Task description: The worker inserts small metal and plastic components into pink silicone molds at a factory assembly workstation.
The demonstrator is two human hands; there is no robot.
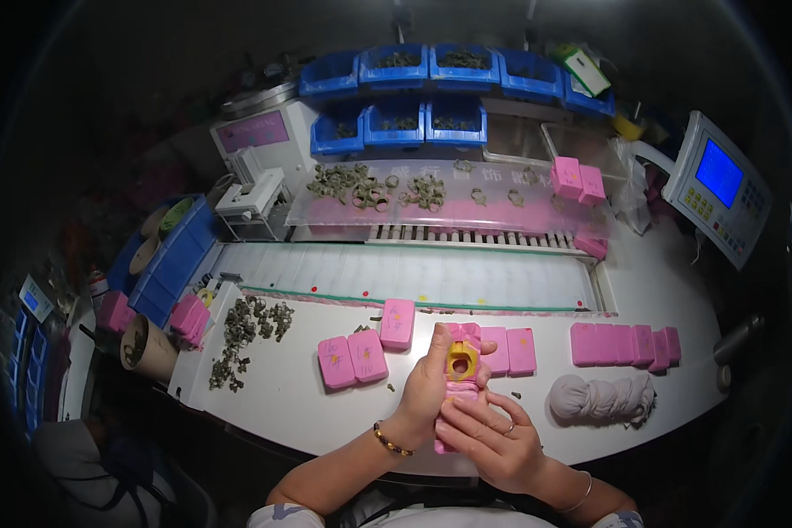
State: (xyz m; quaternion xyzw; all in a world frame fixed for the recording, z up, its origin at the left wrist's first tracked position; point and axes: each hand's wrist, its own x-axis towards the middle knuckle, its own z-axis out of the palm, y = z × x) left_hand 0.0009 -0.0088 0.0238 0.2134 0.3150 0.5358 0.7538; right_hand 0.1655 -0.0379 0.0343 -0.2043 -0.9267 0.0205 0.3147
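A pink rubber mould [463, 387] with a yellow insert and a round hole near its upper end is held over the front of the white table. My left hand [422, 387] grips it along its left side, thumb pointing up. My right hand [495, 438] is closed over its lower part, the fingers lying across it. The underside of the mould is hidden. Pink blocks [352, 359] lie just left of my hands, another block [398, 324] stands behind them, and two more blocks [508, 350] are right of the held mould.
Small grey-green ring-shaped pieces [246, 334] are heaped at left, with more rings [352, 182] on a raised clear shelf. Blue bins [396, 66] line the back. At right sit a row of pink blocks [620, 345], a rolled cloth [603, 399] and a control panel [717, 189].
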